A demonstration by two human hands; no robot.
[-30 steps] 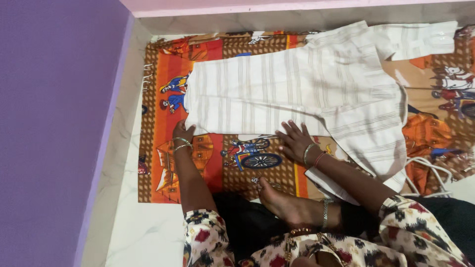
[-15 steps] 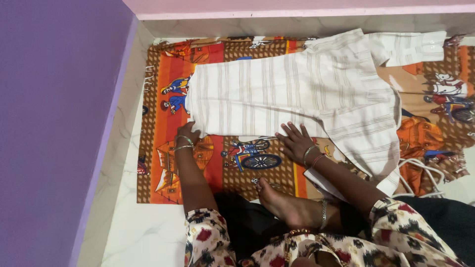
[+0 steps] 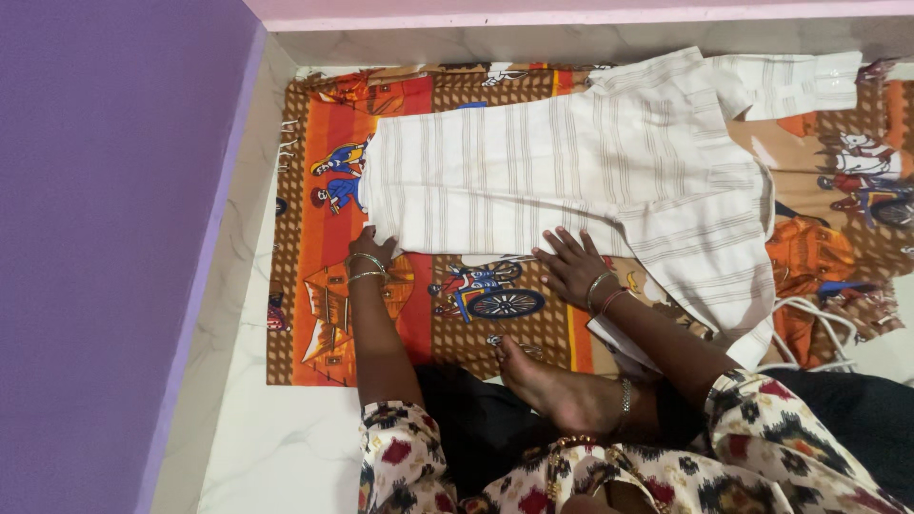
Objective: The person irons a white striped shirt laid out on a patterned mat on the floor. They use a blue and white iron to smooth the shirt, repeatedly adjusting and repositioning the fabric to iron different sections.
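The left hand pinches the near hem corner of the white striped garment, fingers closed on the cloth; a second ago it lay lower and flatter. The right hand stays spread flat on the near edge. Beyond the fingers the garment lies across the orange printed mat.

The left hand now sits slightly farther and to the right, its fingers gripping the near-left corner of the cream striped cotton shirt.
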